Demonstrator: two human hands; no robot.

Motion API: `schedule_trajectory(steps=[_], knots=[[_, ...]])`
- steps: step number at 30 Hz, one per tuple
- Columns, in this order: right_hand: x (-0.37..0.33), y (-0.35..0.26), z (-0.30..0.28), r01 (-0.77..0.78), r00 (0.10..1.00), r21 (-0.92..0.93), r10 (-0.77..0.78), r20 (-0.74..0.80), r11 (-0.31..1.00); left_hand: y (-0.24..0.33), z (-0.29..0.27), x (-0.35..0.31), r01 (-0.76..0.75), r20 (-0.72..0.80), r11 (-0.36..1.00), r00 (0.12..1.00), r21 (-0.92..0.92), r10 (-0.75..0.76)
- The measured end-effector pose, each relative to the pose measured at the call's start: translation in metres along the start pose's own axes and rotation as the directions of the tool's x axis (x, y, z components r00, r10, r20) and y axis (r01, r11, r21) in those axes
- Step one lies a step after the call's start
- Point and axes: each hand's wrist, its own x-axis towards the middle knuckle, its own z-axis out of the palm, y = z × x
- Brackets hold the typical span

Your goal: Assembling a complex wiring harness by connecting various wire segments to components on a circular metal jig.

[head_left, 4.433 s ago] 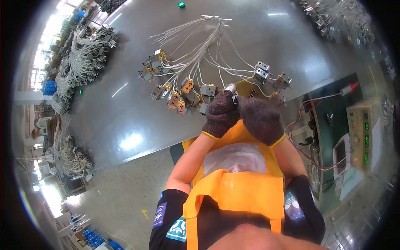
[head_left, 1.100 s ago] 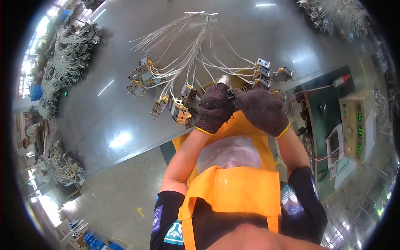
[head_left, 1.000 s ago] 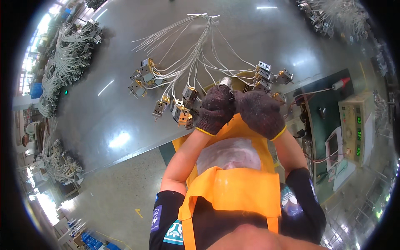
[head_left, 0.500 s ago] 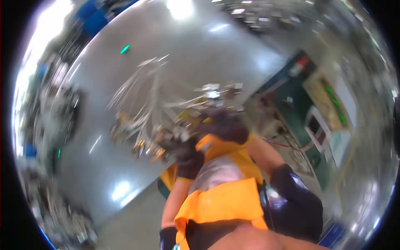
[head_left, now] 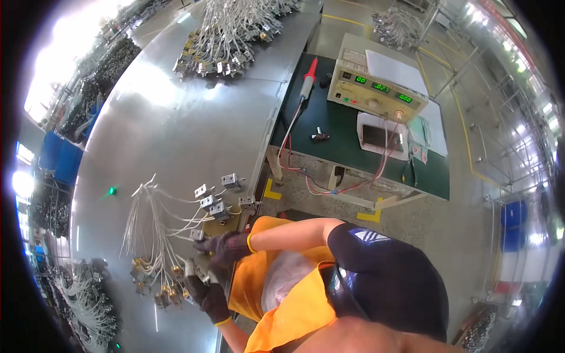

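Observation:
Dark work gloves with yellow cuffs cover both hands at the metal table's near edge. My left hand [head_left: 213, 299] is closed around a small metal part [head_left: 200, 272] among the white wires. Just beyond it, my right hand [head_left: 228, 247] has its fingers curled, their tips by a small metal block [head_left: 197, 235]; whether they grip it is hidden. A bundle of white wires [head_left: 154, 217] fans out on the table, with brass-coloured wire ends [head_left: 168, 293] at the left hand. Several silver metal blocks [head_left: 231, 181] lie beside a yellowish plate [head_left: 221, 228] past the right hand.
A larger pile of wired parts [head_left: 226, 44] lies far along the metal table [head_left: 159, 129]. To the right, a green-topped bench [head_left: 318, 156] bears a meter with green digits [head_left: 379, 88], a red-tipped probe [head_left: 308, 76] and red and white leads [head_left: 329, 191].
My view has swung, bringing the bench and far pile into clear sight. Earlier blur hides finer changes; both hands stay at the wired parts.

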Motion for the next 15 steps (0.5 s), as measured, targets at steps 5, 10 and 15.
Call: schedule_trajectory(steps=[5, 10, 15], knots=[[0.025, 0.004, -0.016, -0.068, 0.994, 0.196, 0.050, 0.098, 0.978, 0.001, 0.041, -0.010, 0.156, -0.245, 0.909, 0.933, -0.387, -0.264], [0.091, 0.164, 0.045, 0.284, 0.920, -0.158, -0.315, -0.233, 0.946, 0.002, 0.060, 0.015, 0.217, 0.001, 0.424, 0.891, -0.879, -0.454], [0.041, 0.055, -0.044, 0.109, 0.981, 0.014, -0.105, -0.161, 0.994, 0.009, 0.045, 0.026, 0.268, 0.029, 0.441, 0.878, -0.856, -0.477]])
